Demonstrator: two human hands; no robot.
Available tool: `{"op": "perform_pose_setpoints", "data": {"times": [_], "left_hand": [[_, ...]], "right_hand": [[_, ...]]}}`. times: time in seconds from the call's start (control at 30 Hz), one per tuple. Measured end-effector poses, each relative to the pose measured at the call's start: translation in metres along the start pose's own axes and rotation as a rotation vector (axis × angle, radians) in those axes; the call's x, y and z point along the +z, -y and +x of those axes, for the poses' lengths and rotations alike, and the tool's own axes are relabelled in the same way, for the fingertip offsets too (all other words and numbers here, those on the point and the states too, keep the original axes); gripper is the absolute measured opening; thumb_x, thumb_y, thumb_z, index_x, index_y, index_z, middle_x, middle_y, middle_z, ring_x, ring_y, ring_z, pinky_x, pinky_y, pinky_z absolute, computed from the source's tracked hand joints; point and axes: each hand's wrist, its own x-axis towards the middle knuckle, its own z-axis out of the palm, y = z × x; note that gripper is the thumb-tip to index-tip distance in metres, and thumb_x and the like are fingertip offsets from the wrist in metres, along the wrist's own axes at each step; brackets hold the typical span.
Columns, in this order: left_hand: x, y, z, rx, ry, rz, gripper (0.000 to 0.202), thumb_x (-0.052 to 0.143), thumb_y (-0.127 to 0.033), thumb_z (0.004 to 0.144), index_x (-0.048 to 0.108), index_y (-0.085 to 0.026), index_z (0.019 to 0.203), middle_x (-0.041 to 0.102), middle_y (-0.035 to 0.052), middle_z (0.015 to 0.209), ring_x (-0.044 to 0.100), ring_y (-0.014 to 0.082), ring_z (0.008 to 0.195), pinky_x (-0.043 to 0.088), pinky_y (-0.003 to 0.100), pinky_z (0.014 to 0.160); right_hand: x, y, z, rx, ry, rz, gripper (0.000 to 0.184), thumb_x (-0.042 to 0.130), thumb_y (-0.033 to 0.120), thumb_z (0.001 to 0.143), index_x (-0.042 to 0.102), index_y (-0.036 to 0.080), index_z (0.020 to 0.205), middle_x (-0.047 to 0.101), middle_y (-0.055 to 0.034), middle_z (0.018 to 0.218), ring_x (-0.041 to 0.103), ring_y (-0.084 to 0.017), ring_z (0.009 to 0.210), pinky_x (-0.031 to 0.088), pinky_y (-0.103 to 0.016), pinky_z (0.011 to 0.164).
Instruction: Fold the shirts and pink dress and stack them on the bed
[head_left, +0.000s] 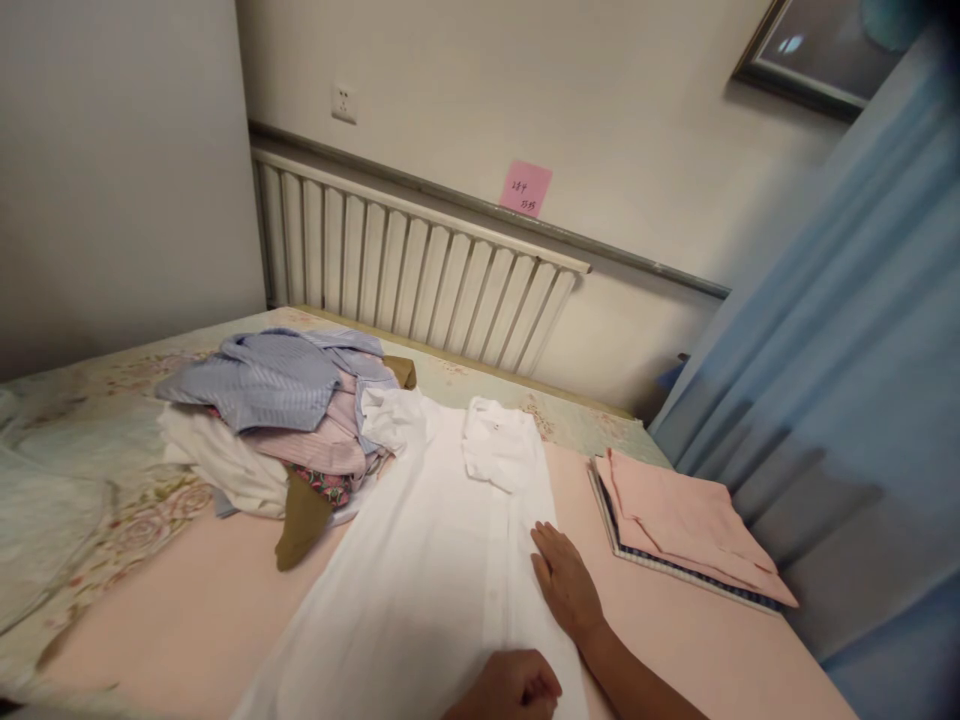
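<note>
One white shirt [420, 560] lies lengthwise on pink cloth [165, 610] in the head view, spread out probably so its edges are within reach. Right hand [568, 582] rests flat, fingers extended, at the shirt's right edge, likely steadying it. Left hand [511, 682] curls over the lower part; whether it grips fabric, cannot tell. Rumpled clothes pile [289, 385] sits left, folded stack [690, 520] right, presumably separated to avoid mixing.
</note>
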Motion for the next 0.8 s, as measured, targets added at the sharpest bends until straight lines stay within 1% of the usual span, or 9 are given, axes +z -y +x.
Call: {"op": "perform_pose_setpoints", "data": {"times": [0.3,0.43,0.53,0.67,0.8], "left_hand": [[-0.001,0.005,0.003,0.017,0.034,0.015,0.025,0.052,-0.017,0.071,0.067,-0.016,0.091,0.064,-0.0007,0.071,0.057,0.0105,0.068,0.042,0.022,0.062],[-0.001,0.002,0.002,-0.011,0.03,0.02,0.024,0.053,-0.018,0.071,0.067,-0.016,0.091,0.064,-0.0006,0.071,0.056,0.0115,0.068,0.044,0.024,0.065],[-0.002,-0.003,-0.001,-0.016,0.029,0.022,0.023,0.054,-0.019,0.071,0.067,-0.016,0.091,0.064,0.0001,0.074,0.057,0.0126,0.072,0.044,0.026,0.069],[-0.003,-0.006,-0.002,-0.036,0.025,0.003,0.023,0.054,-0.019,0.071,0.067,-0.016,0.09,0.063,-0.0005,0.072,0.055,0.0119,0.068,0.043,0.025,0.065],[-0.002,-0.004,-0.001,-0.015,0.029,-0.009,0.023,0.054,-0.018,0.071,0.067,-0.016,0.089,0.061,-0.0014,0.069,0.055,0.0109,0.066,0.042,0.024,0.063]], "right_hand": [[0.0,0.0,-0.001,-0.008,-0.023,0.017,0.039,0.04,0.029,0.093,0.057,0.018,0.127,0.053,-0.0077,0.135,0.044,-0.023,0.13,0.034,-0.047,0.111],[0.0,0.001,0.0,-0.006,-0.026,0.019,0.039,0.04,0.029,0.093,0.057,0.019,0.127,0.054,-0.0076,0.135,0.044,-0.023,0.13,0.034,-0.048,0.11],[0.0,0.0,0.0,-0.008,-0.022,0.02,0.039,0.04,0.029,0.093,0.057,0.02,0.127,0.053,-0.0073,0.135,0.044,-0.023,0.13,0.034,-0.048,0.11],[0.0,0.0,0.0,-0.007,-0.006,0.002,0.039,0.04,0.028,0.094,0.057,0.018,0.127,0.053,-0.0078,0.136,0.043,-0.022,0.13,0.034,-0.047,0.111],[-0.002,0.002,0.0,-0.005,-0.004,0.004,0.039,0.039,0.028,0.094,0.057,0.018,0.127,0.053,-0.0079,0.136,0.044,-0.023,0.13,0.034,-0.048,0.11]]}}
